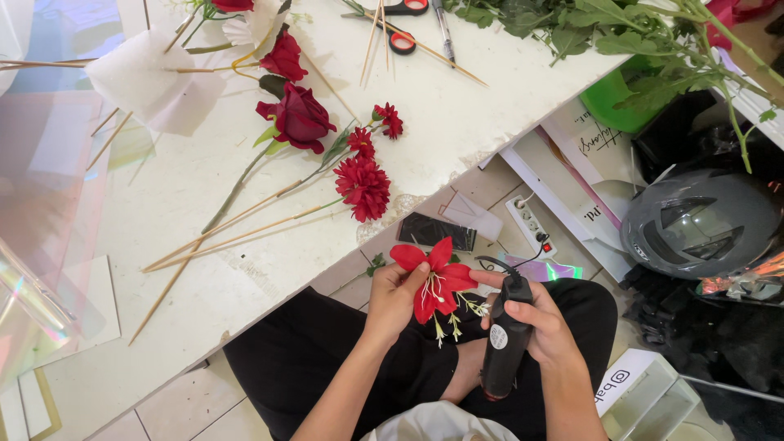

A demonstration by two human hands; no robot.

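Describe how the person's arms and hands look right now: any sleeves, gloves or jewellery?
Both forearms are bare up to the bottom edge of the picture, with no sleeves in view. The left hand and right hand wear no gloves, and no rings, watch or bracelets can be seen. Whether the nails are painted is too small to tell. The person wears black trousers and a white top.

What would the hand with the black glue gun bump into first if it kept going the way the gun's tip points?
Probably the red flower. The right hand aims the glue gun up-left, its tip right beside the petals held by the left hand. Depth is hard to judge.
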